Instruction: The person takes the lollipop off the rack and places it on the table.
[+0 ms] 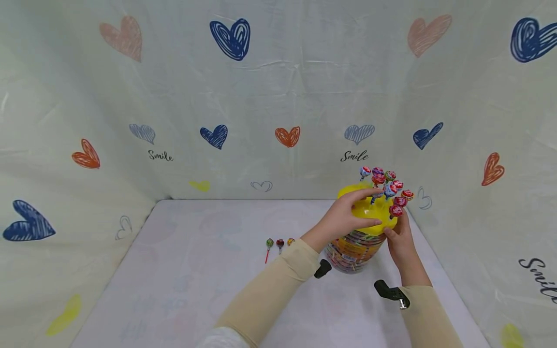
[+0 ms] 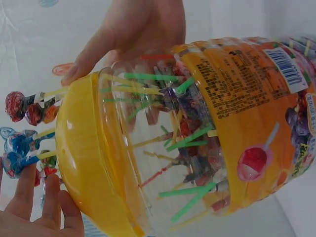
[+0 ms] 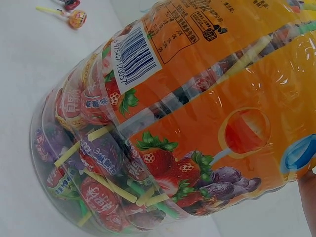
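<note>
A big clear jar (image 1: 354, 249) of lollipops, with an orange fruit-printed label, leans to the right under a yellow lid (image 2: 84, 143). Wrapped lollipops (image 1: 390, 188) stick out of the lid's top. My left hand (image 1: 344, 215) spans the lid from the left, thumb low on its front, fingers across the top among the lollipops. One of its fingertips is by a blue-wrapped lollipop (image 2: 17, 160). From the right, my right hand (image 1: 402, 244) grips the jar's upper part, thumb against the lid; its fingers show through the clear neck in the left wrist view.
Left of the jar, a few loose lollipops lie on the white table (image 1: 196, 270): a green one (image 1: 270, 242), a dark red one (image 1: 280, 242) and an orange one (image 3: 77, 19). A curtain (image 1: 243, 96) with printed hearts hangs behind and around the table.
</note>
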The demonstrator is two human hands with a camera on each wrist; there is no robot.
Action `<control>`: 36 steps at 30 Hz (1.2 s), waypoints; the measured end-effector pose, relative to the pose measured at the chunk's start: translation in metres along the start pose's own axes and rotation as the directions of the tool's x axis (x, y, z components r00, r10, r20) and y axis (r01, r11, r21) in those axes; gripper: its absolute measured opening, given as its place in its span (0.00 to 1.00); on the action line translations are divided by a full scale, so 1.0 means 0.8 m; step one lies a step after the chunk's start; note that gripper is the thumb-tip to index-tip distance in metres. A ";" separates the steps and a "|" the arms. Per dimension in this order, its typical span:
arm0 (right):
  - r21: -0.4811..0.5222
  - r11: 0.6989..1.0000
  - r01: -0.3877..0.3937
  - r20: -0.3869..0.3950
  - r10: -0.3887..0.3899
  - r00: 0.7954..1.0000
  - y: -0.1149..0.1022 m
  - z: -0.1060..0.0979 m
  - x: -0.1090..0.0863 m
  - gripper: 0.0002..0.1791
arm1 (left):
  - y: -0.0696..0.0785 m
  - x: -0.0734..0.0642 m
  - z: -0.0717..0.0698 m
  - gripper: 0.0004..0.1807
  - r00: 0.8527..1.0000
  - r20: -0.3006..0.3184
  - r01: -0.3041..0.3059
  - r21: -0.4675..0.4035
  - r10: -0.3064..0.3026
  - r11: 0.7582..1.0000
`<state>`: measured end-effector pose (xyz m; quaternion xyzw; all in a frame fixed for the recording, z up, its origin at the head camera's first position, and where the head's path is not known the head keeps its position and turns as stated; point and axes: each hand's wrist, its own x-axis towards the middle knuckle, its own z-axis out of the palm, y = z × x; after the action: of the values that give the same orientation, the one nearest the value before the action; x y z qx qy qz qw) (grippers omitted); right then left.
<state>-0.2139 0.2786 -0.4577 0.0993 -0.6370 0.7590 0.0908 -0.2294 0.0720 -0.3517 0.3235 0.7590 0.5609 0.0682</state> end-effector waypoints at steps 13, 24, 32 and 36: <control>0.003 1.000 -0.009 -0.013 0.009 1.000 0.001 0.002 -0.002 0.38 | 0.002 -0.006 -0.005 0.32 0.996 -0.083 -0.018 -0.028 0.016 0.999; -0.055 0.998 0.031 0.047 -0.029 0.999 -0.013 -0.003 0.003 0.40 | -0.001 -0.028 -0.033 0.31 0.978 -0.208 -0.025 -0.102 0.004 0.994; -0.187 0.982 0.012 0.048 -0.003 0.999 -0.023 -0.003 0.003 0.48 | -0.017 -0.050 -0.058 0.30 0.967 -0.254 -0.072 -0.157 0.031 0.985; -0.256 0.966 -0.044 0.010 0.049 0.999 -0.026 0.003 0.005 0.51 | -0.029 -0.064 -0.070 0.30 0.965 -0.261 -0.063 -0.160 0.019 0.985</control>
<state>-0.2119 0.2798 -0.4367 0.0781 -0.7326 0.6715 0.0797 -0.2252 -0.0060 -0.3655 0.2564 0.7049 0.6611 -0.0164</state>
